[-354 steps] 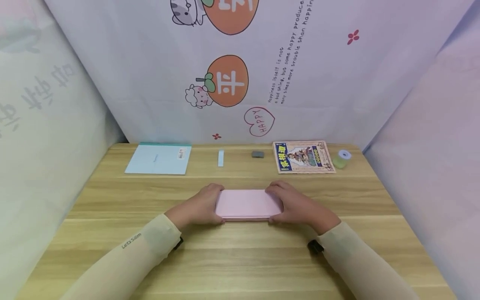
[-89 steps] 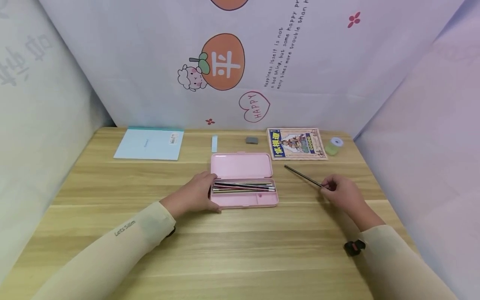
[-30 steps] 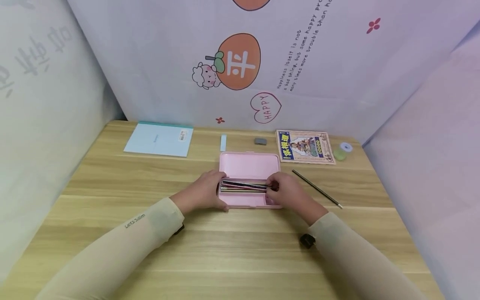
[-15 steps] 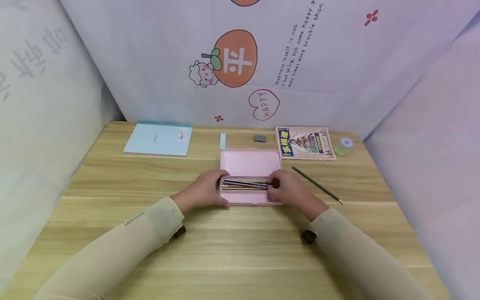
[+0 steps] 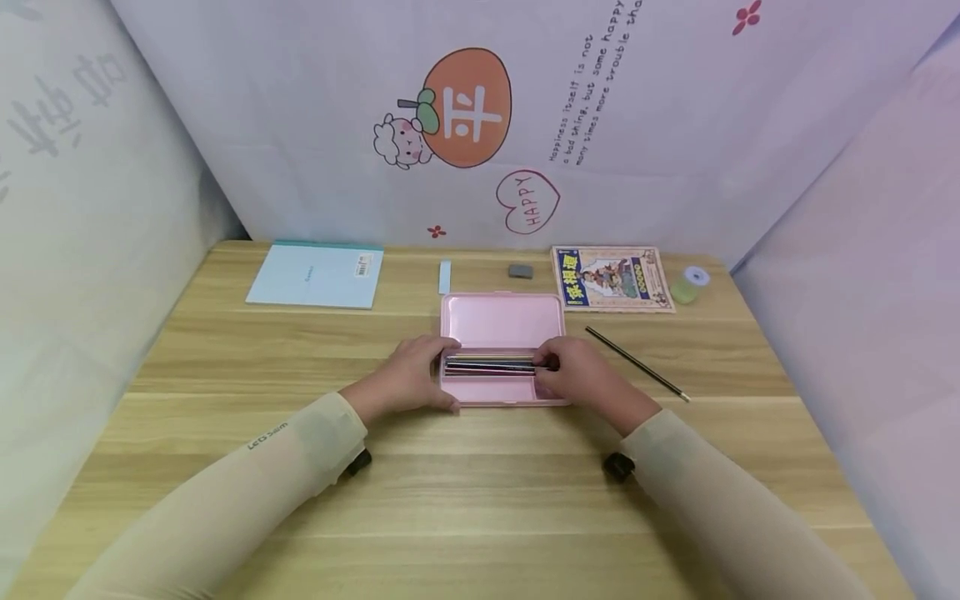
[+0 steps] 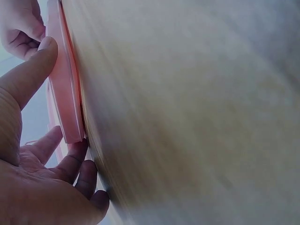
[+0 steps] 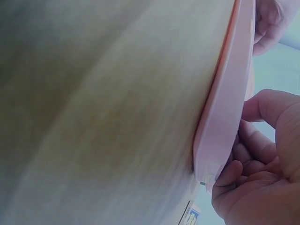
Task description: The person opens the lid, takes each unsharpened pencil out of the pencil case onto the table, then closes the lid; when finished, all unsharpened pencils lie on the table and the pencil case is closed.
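A pink pencil case (image 5: 502, 320) lies on the table with its lid folded back. Several pencils (image 5: 487, 366) lie lengthwise in its rear compartment. My left hand (image 5: 405, 377) grips the case's left end, thumb at the front and fingers at the side and back, as the left wrist view shows. At the other end my right hand (image 5: 581, 379) reaches into the case, its curled thumb and fingers at the pencils' right ends, which it hides. One dark striped pencil (image 5: 637, 363) with a white tip lies slantwise on the table to the right.
Along the back edge stand a light blue notebook (image 5: 315, 275), a pale blue strip (image 5: 445, 277), a grey eraser-like block (image 5: 521, 272), an illustrated book (image 5: 613, 279) and a green jar with a pale lid (image 5: 688, 285). White printed sheets (image 5: 300, 125) enclose the wooden table (image 5: 480, 492).
The case, closed at first, has been opened. My right hand has laid one pencil on the table at right and returned to the case. The pencils inside have shifted slightly.
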